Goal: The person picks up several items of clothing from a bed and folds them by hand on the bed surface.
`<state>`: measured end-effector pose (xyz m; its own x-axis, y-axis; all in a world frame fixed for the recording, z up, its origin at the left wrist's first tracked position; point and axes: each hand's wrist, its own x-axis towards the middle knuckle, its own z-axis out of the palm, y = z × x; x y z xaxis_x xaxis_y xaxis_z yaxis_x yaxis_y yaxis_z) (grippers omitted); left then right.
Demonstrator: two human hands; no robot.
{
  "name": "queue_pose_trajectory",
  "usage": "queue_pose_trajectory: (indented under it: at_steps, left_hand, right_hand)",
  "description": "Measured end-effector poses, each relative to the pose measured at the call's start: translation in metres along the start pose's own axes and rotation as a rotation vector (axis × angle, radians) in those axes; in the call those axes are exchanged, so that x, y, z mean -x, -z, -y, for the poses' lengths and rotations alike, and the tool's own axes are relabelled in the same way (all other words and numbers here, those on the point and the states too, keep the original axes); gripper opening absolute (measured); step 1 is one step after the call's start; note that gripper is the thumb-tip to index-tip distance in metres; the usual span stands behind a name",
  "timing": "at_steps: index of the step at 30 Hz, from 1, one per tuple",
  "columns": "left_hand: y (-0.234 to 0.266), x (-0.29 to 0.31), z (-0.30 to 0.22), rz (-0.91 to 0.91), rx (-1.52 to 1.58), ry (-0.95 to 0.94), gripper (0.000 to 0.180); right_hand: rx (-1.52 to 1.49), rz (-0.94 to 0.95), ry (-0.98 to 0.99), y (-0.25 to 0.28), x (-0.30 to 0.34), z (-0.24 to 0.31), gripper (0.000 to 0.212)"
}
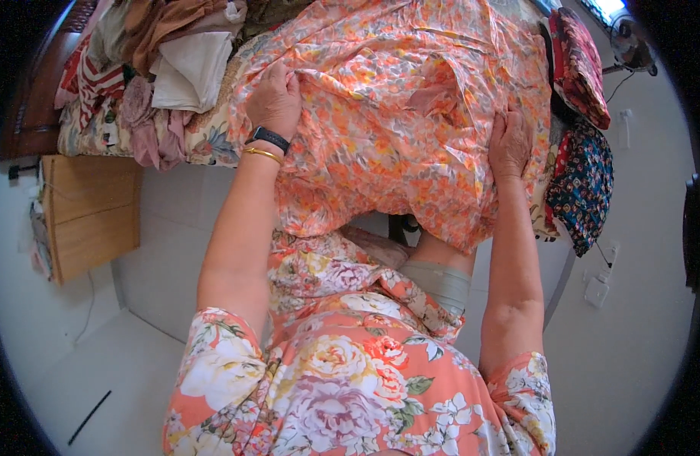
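A large orange garment (365, 144) with a small floral print lies spread and wrinkled over the bed in front of me, its near edge hanging down by my legs. My left hand (274, 102), with a dark watch and a gold bangle at the wrist, is closed on the cloth at the garment's left side, pinching up a fold. On the right side my right hand (509, 144) rests on the fabric, fingers stretched away from me. Its fingertips lie along a crease. A bunched opening in the cloth (433, 91) shows between my hands, nearer the right one.
Piled clothes (145, 30) and a folded white cloth (190, 72) lie at the far left. A pink garment (156, 129) hangs over the bed's edge. Red folded textiles (582, 68) and a dark patterned bundle (582, 182) sit at right. A wooden cabinet (91, 216) stands left.
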<state>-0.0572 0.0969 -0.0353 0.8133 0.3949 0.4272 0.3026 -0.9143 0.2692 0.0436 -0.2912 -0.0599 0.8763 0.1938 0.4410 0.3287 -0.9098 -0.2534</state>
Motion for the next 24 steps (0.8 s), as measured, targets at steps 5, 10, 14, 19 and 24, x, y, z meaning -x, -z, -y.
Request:
queue_pose_trajectory:
  at_steps: [5,10,14,19,24]
  left_hand:
    - [0.004,0.004,0.002,-0.032,0.135,0.009,0.019]
    - [0.013,0.009,0.0,-0.008,0.149,0.011,0.02]
    - [0.009,0.012,-0.002,0.002,0.14,-0.038,0.02]
    - [0.007,0.019,0.001,-0.01,0.226,-0.041,0.019]
    - [0.009,0.019,0.002,0.016,0.296,-0.058,0.022]
  right_hand:
    - [-0.192,-0.211,0.028,0.018,-0.014,0.024,0.016]
    - [-0.461,-0.073,0.491,0.031,-0.012,0.141,0.02]
    - [-0.433,0.045,0.186,0.001,-0.03,0.176,0.038]
    - [-0.117,0.334,0.388,-0.013,-0.08,0.184,0.05]
    - [-0.516,0.697,0.277,-0.032,-0.102,0.183,0.031]
